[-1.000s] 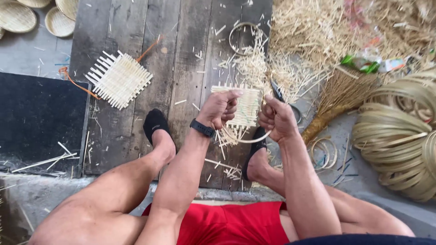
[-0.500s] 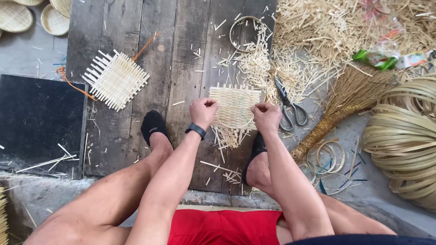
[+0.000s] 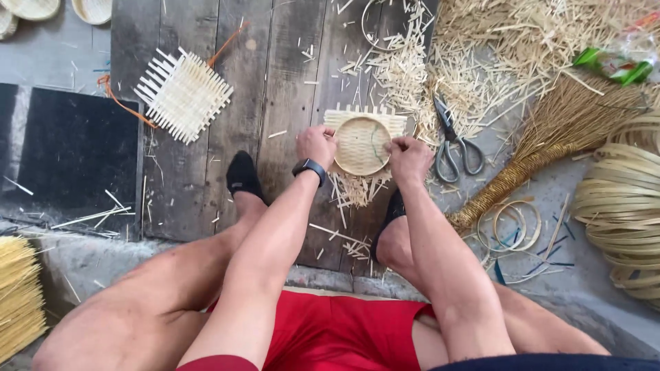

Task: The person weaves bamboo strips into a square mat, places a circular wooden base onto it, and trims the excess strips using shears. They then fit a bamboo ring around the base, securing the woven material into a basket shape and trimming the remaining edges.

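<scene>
A small square woven bamboo mat (image 3: 364, 141) lies on the dark wooden boards with a round bamboo hoop pressed onto it. My left hand (image 3: 316, 145), a black watch on its wrist, grips the hoop's left edge. My right hand (image 3: 408, 159) grips the hoop's right edge. Both hands hold the piece down between my feet in black socks. Loose strip ends stick out from under the mat toward me.
A second woven mat (image 3: 183, 94) with orange string lies at the left. Scissors (image 3: 454, 143) rest right of my right hand, next to a straw broom (image 3: 543, 154). Bamboo strip coils (image 3: 622, 206), loose hoops (image 3: 512, 225), offcuts (image 3: 495, 55) and a black mat (image 3: 69, 161) surround me.
The camera moved closer. A round hoop now sits on the woven mat, and both hands have shifted from holding the mat's lower edge to gripping the hoop's sides.
</scene>
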